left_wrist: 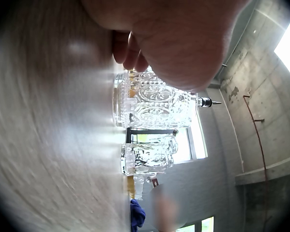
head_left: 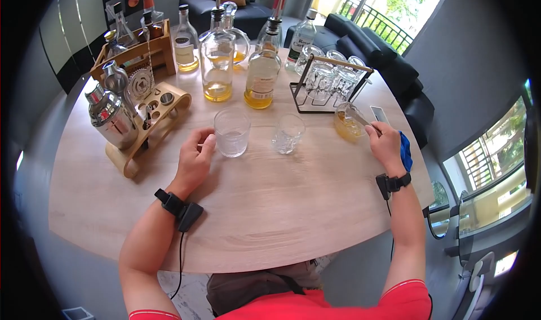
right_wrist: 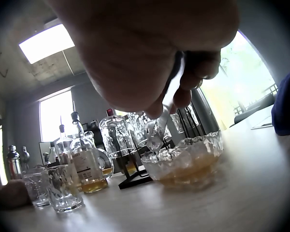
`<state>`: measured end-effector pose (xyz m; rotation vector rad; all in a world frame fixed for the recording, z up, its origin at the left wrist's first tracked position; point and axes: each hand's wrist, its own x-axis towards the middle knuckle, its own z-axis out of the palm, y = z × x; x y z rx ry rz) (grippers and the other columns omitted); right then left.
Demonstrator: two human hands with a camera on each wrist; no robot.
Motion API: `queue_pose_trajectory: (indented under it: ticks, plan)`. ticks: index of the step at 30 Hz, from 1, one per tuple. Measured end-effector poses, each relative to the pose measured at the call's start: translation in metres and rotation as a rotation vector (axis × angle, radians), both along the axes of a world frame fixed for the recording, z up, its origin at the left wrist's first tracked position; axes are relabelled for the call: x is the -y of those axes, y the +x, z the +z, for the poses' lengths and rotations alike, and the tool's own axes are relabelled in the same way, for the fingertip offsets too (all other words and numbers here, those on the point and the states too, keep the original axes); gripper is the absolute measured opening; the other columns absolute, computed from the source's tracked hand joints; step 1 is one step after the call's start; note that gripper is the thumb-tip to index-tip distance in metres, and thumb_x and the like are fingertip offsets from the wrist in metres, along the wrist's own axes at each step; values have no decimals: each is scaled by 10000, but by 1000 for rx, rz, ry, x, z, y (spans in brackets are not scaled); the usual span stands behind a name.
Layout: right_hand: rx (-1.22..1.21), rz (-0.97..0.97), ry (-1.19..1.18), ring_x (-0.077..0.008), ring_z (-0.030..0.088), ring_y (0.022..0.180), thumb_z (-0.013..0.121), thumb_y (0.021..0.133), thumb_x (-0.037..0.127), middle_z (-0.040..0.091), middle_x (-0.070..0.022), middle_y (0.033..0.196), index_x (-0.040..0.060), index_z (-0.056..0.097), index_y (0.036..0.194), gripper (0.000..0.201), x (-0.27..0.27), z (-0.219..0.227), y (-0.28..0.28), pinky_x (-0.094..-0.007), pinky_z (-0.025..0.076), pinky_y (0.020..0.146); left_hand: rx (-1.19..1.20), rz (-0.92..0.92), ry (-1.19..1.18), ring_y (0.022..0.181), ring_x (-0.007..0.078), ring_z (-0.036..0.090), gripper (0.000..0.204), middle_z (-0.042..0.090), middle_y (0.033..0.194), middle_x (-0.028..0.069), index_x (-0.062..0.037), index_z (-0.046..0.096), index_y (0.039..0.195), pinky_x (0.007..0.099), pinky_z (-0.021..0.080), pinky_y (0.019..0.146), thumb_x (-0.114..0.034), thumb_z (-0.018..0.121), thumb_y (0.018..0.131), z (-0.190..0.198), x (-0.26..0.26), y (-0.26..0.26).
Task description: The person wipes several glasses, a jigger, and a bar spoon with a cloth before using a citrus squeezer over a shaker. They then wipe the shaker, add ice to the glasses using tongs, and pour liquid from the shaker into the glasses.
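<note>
My right hand [head_left: 385,145] grips metal tongs [head_left: 357,116] over a clear glass bowl [head_left: 349,129] at the right of the table. In the right wrist view the tips of the tongs [right_wrist: 169,99] are at a clear ice cube [right_wrist: 154,142], just above the bowl's wavy rim [right_wrist: 215,140]. Amber shows through the bowl's lower part. My left hand [head_left: 193,158] rests on the table with loosely bent fingers, right beside a patterned clear tumbler [head_left: 232,137]. A smaller clear glass [head_left: 288,134] stands to that tumbler's right.
Behind the glasses stand several bottles [head_left: 262,78]. A black rack [head_left: 332,83] of upturned glasses is near the bowl. To the left are a steel shaker [head_left: 112,117], a wooden tool stand [head_left: 163,109] and a wooden bottle crate [head_left: 163,49]. A blue cloth [head_left: 405,151] lies beside my right hand.
</note>
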<state>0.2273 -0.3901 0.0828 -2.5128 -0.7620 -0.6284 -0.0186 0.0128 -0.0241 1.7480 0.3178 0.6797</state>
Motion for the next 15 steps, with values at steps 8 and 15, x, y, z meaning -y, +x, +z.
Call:
queue_pose_trajectory:
  ticks: [8, 15]
  plan:
    - [-51, 336, 226, -253, 659, 649, 765, 863, 109, 695, -143, 767, -3, 729, 940, 141, -98, 37, -74, -336, 504, 611, -29, -44, 44, 860, 138, 637, 291, 707, 1025, 95, 11, 631, 1217, 291, 535, 766, -182, 630, 1000, 10, 9, 0]
    - [-13, 623, 127, -304, 637, 690, 786, 836, 162, 666, -126, 765, 20, 725, 935, 183, -166, 28, -101, -389, 503, 627, -42, -48, 47, 864, 152, 647, 306, 710, 1022, 108, 17, 633, 1215, 298, 537, 759, -186, 639, 987, 15, 10, -2]
